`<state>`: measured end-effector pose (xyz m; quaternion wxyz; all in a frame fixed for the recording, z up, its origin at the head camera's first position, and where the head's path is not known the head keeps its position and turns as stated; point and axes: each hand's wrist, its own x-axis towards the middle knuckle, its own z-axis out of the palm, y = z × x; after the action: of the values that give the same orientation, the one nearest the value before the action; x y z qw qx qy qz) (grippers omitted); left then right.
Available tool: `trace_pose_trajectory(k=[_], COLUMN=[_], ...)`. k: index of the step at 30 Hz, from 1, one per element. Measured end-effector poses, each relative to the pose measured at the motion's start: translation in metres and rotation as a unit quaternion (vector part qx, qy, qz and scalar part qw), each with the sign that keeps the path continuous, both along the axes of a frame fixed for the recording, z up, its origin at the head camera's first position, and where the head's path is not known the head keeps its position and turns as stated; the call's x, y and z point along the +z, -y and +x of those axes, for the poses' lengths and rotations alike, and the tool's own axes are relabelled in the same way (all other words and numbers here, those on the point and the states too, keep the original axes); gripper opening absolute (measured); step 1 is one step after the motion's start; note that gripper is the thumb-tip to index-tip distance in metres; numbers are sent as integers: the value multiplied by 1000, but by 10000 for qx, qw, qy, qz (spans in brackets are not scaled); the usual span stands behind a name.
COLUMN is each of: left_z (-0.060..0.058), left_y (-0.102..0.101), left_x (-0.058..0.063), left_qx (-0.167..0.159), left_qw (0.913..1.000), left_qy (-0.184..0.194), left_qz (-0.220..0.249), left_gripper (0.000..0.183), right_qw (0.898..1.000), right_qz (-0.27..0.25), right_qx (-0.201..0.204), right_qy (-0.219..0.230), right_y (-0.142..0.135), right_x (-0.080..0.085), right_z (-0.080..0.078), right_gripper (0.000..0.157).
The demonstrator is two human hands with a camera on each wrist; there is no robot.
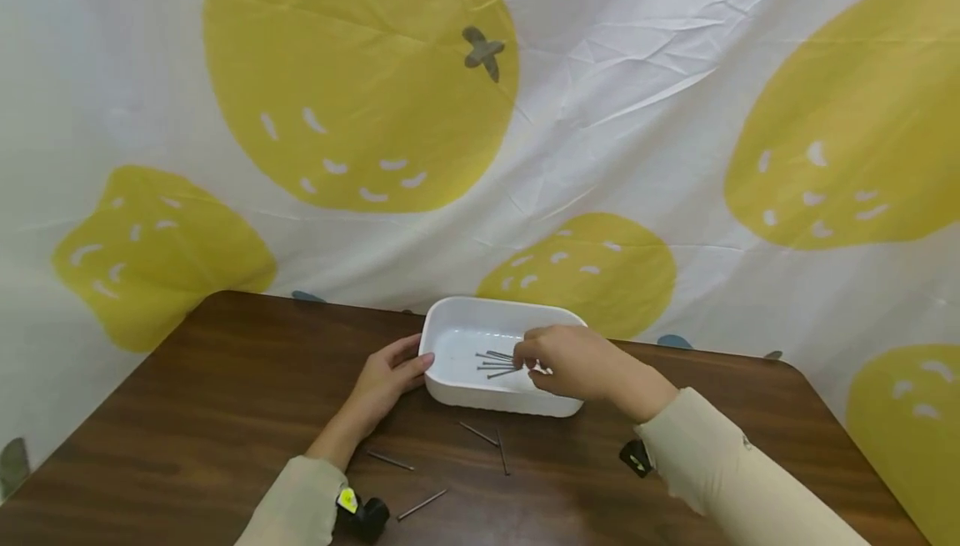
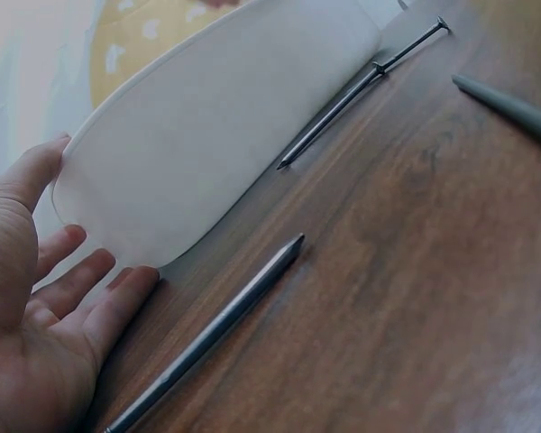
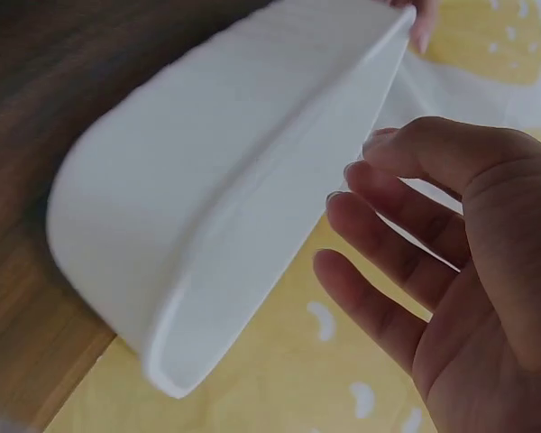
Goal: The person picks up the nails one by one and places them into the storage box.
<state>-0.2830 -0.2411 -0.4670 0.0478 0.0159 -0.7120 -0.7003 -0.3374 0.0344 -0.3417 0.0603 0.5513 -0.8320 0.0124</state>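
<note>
In the head view, a white rectangular container (image 1: 472, 397) stands on the table. Several grey nails (image 1: 495, 364) lie roughly parallel inside it. My left hand (image 1: 382, 381) grips the container's left end, its thumb at the rim and its fingers along the outer wall. Over the container's right half is my right hand (image 1: 573, 360), its fingertips by the nails' right ends. The right wrist view shows those fingers (image 3: 379, 311) loosely bent and spread, with nothing visible between them and the thumb. Here the container's near wall (image 3: 189, 153) hides the nails.
Several loose nails lie on the brown wooden table (image 1: 285, 379) in front of the container, including one nail (image 1: 390, 460) at left and another nail (image 1: 422, 505) nearer. Two nails (image 2: 334, 117) touch or cross by the container. Behind hangs a white cloth (image 1: 585, 154) with yellow fruit prints.
</note>
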Motion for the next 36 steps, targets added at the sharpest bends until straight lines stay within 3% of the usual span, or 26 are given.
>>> trace_pose_trajectory(k=[6, 14, 25, 36], left_z=[1, 0, 2, 3], left_y=[-1, -1, -1, 1], left_x=[-1, 0, -1, 2], left_qx=[-18, -68, -52, -22], left_qw=[10000, 10000, 10000, 9999], left_qy=[-43, 4, 17, 64], left_qz=[5, -55, -44, -148], left_gripper=[54, 56, 56, 58], right_qw=[9996, 9988, 9984, 9877], right_qz=[43, -290, -503, -702], right_qx=[60, -47, -261, -1343], right_qy=[-290, -387, 94, 377], right_y=[-19, -28, -16, -2], right_x=[-6, -14, -41, -70], right_z=[25, 52, 71, 74], right_gripper=[14, 17, 19, 18])
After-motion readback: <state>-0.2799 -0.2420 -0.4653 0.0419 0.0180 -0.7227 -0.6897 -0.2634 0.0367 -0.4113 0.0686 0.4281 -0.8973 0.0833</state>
